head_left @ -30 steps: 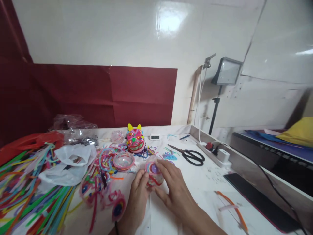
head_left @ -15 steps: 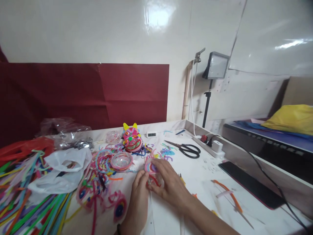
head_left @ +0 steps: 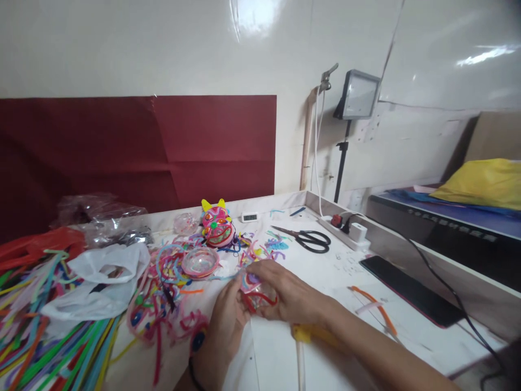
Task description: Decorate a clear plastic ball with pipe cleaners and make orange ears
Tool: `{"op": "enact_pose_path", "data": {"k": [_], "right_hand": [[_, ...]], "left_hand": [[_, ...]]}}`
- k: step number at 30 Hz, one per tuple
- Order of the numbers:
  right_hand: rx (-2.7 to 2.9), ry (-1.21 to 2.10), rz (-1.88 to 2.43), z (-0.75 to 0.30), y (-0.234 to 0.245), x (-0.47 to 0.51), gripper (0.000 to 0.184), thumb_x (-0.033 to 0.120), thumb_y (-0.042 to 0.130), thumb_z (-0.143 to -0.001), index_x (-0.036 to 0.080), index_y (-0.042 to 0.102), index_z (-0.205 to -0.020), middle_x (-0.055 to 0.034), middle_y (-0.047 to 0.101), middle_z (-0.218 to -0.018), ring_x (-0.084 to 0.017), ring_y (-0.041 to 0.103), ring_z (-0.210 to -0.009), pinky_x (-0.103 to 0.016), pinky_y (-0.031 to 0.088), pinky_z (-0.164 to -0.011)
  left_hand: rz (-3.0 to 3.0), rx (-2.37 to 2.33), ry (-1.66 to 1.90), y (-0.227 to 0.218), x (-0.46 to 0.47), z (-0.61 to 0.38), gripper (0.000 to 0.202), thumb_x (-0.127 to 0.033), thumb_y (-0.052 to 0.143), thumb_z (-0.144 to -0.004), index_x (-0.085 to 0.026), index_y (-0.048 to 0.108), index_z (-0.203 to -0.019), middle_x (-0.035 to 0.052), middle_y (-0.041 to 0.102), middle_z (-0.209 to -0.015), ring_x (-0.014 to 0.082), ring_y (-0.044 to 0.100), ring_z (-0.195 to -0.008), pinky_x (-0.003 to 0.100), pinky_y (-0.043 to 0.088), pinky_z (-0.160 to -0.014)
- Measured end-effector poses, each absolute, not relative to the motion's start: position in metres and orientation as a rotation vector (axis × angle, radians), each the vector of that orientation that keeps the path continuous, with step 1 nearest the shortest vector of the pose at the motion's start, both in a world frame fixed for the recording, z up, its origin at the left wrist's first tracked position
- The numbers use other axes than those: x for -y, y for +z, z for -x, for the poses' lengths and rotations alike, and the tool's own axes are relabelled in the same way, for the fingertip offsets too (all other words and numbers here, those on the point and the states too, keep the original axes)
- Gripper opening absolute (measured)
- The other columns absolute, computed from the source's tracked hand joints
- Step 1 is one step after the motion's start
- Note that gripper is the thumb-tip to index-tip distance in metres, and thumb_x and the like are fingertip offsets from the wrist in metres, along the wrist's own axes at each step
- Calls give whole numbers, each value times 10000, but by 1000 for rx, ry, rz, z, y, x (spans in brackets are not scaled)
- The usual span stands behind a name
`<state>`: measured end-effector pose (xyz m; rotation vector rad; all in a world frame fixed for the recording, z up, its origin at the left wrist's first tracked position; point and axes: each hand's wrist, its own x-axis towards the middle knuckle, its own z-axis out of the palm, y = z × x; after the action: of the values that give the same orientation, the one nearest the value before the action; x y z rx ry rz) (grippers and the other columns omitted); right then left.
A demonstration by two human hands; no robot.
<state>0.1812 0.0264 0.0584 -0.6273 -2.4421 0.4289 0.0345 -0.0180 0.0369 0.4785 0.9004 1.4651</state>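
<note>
Red-trimmed clear plastic shell (head_left: 259, 298) is clasped between the left hand (head_left: 224, 314) and right hand (head_left: 290, 291), in front of the yellow-eared figure (head_left: 218, 224).

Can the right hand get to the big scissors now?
Probably yes: the right hand is busy holding a clear plastic piece it would likely have to let go of, but the scissors lie beyond it, uncovered.

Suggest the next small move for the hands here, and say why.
Perhaps press along the red strip with the right hand while the left hand steadies the clear piece: both hands cup it, the strip shows between them, and whether it is fully stuck cannot be told.
</note>
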Motion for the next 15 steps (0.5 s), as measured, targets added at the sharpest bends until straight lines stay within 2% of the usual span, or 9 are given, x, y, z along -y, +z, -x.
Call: {"op": "enact_pose_path", "data": {"k": [3, 6, 10, 15], "right_hand": [[2477, 446, 674, -183, 62, -26, 767, 229, 748, -631, 128, 433, -1323, -175, 512, -1306, -287, 467, -1206, -411, 377, -1015], [2439, 469, 779, -191, 66, -19, 810, 296, 747, -667, 145, 374, -1371, -177, 449, -1376, -298, 411, -1265, -435, 355, -1036], [2281, 410, 947, -215, 67, -2, 611, 275, 607, -818, 228, 357, -1374, -115, 452, -1379, -253, 419, -1265, -434, 364, -1034], [2274, 253, 1138, -255, 52, 19, 350, 173, 539, -827, 199, 548, -1176, -117, 591, -1178, -243, 570, -1066, -409, 481, -894]], "left_hand": [[-437, -884, 1469, 40, 18, -36, 241, -194, 536, -830, -166, 625, -1052, 84, 720, -918, 240, 659, -929, 328, 518, -769], [-468, -860, 1437, 39, 16, -33, 196, -215, 550, -832, -163, 627, -1004, 76, 719, -845, 234, 679, -800, 323, 530, -682], [-478, -896, 1442, 33, 11, -27, 132, -197, 533, -843, -137, 620, -921, 86, 723, -772, 215, 683, -673, 330, 545, -616], [-498, -927, 1539, 30, 9, -27, 112, -151, 491, -866, -129, 598, -839, 75, 725, -729, 189, 688, -634, 320, 568, -580]]}}
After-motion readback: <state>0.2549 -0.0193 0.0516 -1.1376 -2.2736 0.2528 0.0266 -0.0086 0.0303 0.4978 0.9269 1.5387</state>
